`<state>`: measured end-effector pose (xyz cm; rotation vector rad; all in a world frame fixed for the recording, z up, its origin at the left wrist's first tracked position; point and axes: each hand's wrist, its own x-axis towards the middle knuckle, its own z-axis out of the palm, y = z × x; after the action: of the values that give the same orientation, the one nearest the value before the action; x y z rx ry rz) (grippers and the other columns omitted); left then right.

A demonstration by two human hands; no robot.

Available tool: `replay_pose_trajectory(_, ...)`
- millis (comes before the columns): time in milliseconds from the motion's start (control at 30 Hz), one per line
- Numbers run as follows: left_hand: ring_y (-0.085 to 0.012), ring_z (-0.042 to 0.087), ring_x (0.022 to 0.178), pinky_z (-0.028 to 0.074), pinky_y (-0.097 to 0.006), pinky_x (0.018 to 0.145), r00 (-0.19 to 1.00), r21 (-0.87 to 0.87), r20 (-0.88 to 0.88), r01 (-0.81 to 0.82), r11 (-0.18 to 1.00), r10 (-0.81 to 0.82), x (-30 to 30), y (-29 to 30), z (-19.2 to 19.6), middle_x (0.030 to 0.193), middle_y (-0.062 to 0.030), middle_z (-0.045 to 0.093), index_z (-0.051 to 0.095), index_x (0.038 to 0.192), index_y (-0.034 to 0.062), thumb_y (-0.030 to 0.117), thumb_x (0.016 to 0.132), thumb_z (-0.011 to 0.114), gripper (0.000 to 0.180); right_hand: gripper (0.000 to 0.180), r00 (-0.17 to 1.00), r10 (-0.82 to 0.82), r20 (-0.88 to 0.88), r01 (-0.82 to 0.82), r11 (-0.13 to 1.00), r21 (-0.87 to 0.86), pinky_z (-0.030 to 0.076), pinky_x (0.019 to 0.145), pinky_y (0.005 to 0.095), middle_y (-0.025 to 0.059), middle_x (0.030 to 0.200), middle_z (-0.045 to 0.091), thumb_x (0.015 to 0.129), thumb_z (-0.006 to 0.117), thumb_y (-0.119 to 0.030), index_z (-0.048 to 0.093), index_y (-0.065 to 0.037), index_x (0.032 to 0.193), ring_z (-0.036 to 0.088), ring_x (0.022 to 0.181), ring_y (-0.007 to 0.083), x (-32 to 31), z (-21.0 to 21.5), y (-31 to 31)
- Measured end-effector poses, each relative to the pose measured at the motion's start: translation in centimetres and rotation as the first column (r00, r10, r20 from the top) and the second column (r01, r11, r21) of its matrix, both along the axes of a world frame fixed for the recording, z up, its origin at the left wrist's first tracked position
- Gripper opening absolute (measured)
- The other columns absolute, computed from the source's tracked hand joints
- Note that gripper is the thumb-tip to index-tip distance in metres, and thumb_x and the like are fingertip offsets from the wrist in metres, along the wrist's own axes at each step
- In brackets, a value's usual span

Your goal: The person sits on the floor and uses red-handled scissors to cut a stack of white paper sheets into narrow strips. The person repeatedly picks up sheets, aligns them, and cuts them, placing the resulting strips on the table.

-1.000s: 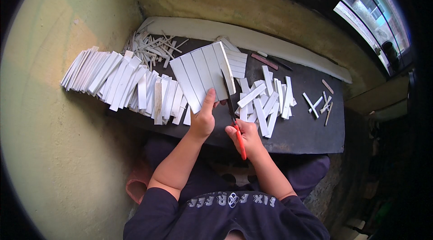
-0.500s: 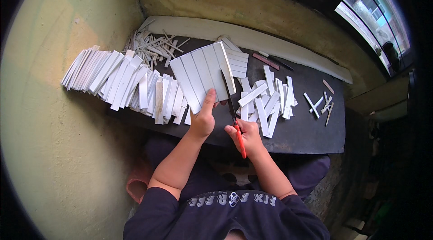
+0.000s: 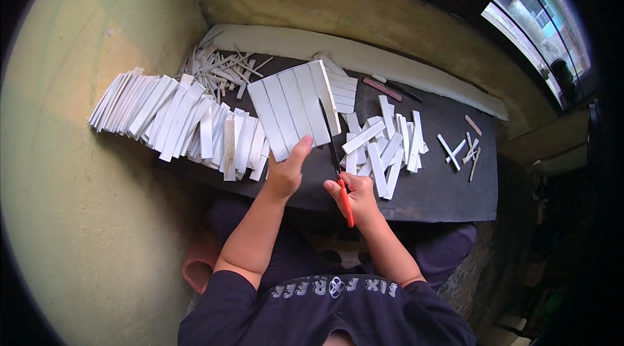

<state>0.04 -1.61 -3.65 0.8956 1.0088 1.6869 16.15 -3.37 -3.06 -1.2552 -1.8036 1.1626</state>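
My left hand (image 3: 286,177) grips the lower edge of a white sheet (image 3: 286,112) ruled with dark lines, its thumb on top and the other fingers hidden beneath. In my right hand (image 3: 363,196) is a pair of scissors (image 3: 345,200) with red-orange handles and dark blades. The blades point away from me and reach into the sheet near its right side, along a cut. A narrow strip (image 3: 329,100) of the sheet stands to the right of the blades, still joined at the far end as far as I can see.
White strips (image 3: 162,112) form a long row at the left; thin offcuts (image 3: 218,66) lie behind them. More strips (image 3: 390,151) are heaped right of the scissors. Another ruled piece (image 3: 344,91), a reddish-brown stick (image 3: 382,88) and several small scraps (image 3: 469,148) rest on the dark table (image 3: 448,196).
My left hand has shifted slightly left and toward me, and the sheet has turned a little with it. The scissors and my right hand are almost where they were.
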Motion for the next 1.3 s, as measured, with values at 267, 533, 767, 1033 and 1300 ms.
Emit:
replay_pose_trajectory(267,-0.0181,0.053,0.100,0.040,-0.029,0.087,0.995,-0.063,0.015,0.101,0.993,-0.100,-3.1,0.1,2.8,0.108,-0.0106,0.055,0.046,0.116,-0.0047,0.012,0.081,0.057,0.041,0.048,0.984,0.067,0.166,-0.035,0.982,-0.188,0.035,0.045,0.0323,0.0107,0.046,0.040,0.080,0.062,-0.038,0.050,0.004,0.061,0.036,0.043,0.0169,1.5,2.4,-1.5)
replay_pose_trajectory(533,-0.0137,0.054,0.090,0.043,-0.027,0.079,0.981,-0.024,-0.159,0.108,0.994,-0.111,-3.0,0.2,3.4,0.098,-0.0075,0.059,0.054,0.106,-0.0034,0.013,0.083,0.058,0.029,0.039,0.991,0.127,0.041,-0.112,0.962,-0.250,0.036,0.047,0.0325,0.0121,0.050,0.042,0.086,0.055,-0.030,0.049,0.003,0.065,0.038,0.047,0.0168,1.8,2.2,-1.8)
replay_pose_trajectory(767,-0.0134,0.055,0.089,0.043,-0.027,0.078,0.966,-0.068,-0.164,0.189,0.980,-0.198,-3.5,-0.2,4.0,0.096,-0.0075,0.060,0.055,0.105,-0.0039,0.014,0.084,0.058,0.028,0.044,0.964,0.258,0.067,-0.234,0.938,-0.254,0.040,0.051,0.0260,0.0019,0.056,0.047,0.090,0.041,-0.038,0.057,0.003,0.085,0.048,0.053,0.0112,2.2,2.2,-1.5)
replay_pose_trajectory(1033,-0.0143,0.055,0.090,0.043,-0.027,0.079,0.943,-0.084,-0.137,0.294,0.952,-0.303,-2.6,-0.3,3.8,0.098,-0.0093,0.061,0.054,0.106,-0.0047,0.015,0.084,0.057,0.030,0.030,0.991,0.130,0.016,-0.124,0.967,-0.222,0.041,0.055,0.0355,0.0165,0.060,0.050,0.086,0.051,-0.025,0.049,0.003,0.077,0.051,0.055,0.0274,1.5,2.5,-1.5)
replay_pose_trajectory(1300,-0.0145,0.056,0.090,0.044,-0.027,0.078,0.940,-0.062,-0.164,0.293,0.954,-0.300,-2.4,-0.4,3.8,0.097,-0.0094,0.061,0.055,0.106,-0.0044,0.014,0.084,0.057,0.029,0.036,0.991,0.119,0.058,-0.109,0.982,-0.154,0.040,0.054,0.0296,0.0075,0.058,0.049,0.087,0.047,-0.034,0.054,0.002,0.084,0.049,0.055,0.0174,1.0,2.2,-0.9)
